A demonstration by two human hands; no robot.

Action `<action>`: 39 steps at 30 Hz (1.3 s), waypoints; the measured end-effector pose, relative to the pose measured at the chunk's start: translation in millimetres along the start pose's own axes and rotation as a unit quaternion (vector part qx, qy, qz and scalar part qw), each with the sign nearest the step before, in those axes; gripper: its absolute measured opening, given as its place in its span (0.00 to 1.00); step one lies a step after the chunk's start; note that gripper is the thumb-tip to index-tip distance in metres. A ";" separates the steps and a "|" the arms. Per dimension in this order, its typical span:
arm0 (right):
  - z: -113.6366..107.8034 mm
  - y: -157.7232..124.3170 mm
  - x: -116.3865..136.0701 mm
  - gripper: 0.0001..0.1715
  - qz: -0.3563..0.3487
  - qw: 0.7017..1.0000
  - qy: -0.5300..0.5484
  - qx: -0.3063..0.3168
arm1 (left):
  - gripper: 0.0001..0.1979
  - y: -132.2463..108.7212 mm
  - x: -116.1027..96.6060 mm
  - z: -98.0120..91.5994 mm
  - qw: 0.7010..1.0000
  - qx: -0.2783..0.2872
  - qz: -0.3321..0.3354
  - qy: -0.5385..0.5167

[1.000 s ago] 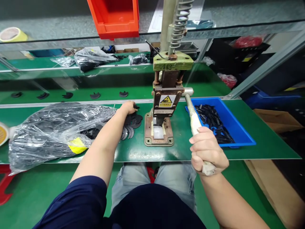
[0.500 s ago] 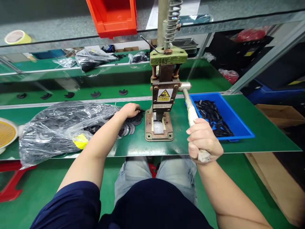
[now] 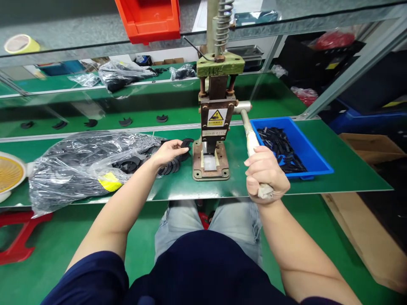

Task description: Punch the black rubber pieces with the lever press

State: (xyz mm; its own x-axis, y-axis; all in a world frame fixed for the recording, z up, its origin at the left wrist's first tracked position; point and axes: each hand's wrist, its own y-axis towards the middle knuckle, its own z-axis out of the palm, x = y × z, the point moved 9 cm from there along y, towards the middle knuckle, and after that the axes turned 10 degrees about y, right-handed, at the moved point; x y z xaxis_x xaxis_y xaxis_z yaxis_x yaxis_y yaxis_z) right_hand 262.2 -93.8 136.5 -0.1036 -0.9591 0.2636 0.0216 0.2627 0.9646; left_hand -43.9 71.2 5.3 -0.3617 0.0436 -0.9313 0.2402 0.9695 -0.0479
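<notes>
My left hand [image 3: 170,151] pinches a black crescent-shaped part [image 3: 187,143] just left of the hand press [image 3: 217,116]. More of these dark crescents [image 3: 169,166] lie fanned out on the bench under that hand, spilling from a clear plastic bag [image 3: 76,165]. My right hand [image 3: 268,173] is wrapped round the cloth-covered end of the press lever [image 3: 252,140], which slopes down toward me. Under the ram, a pale block [image 3: 210,162] sits on the press's rusty base. Whether a part lies beneath the ram, I cannot tell.
Right of the press, a blue bin [image 3: 318,156] holds many thin black pieces. Several crescents [image 3: 125,122] stand in a row on the strip behind. An orange bin [image 3: 152,25] and a tape roll [image 3: 21,43] are on the shelf above. A fan-like yellow disc [image 3: 11,171] stands far left.
My left hand has lifted slightly off the pile and now shows a crescent part between its fingers. My right hand still grips the lever. The whole view has shifted a little.
</notes>
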 end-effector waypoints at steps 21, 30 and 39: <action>0.5 -2.5 -0.8 0.09 -0.003 1.000 0.008 -0.001 | 0.15 34.0 7.2 94.8 0.983 0.135 -0.112 0.051; -0.3 -1.4 -0.1 0.13 0.000 1.000 0.001 0.010 | 0.19 33.9 19.4 86.3 0.988 0.083 -0.130 0.019; 0.7 -0.5 0.5 0.13 -0.003 1.000 0.016 -0.005 | 0.19 25.1 15.4 94.0 0.980 0.119 -0.156 0.041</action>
State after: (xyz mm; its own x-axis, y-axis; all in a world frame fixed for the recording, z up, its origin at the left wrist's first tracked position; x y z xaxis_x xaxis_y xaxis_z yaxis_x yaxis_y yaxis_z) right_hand 261.5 -94.4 136.1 -0.0713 -0.9634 0.2583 0.0309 0.2567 0.9660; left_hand 41.2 73.6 -44.2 -0.5205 -0.2178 -0.8256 0.3055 0.8554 -0.4183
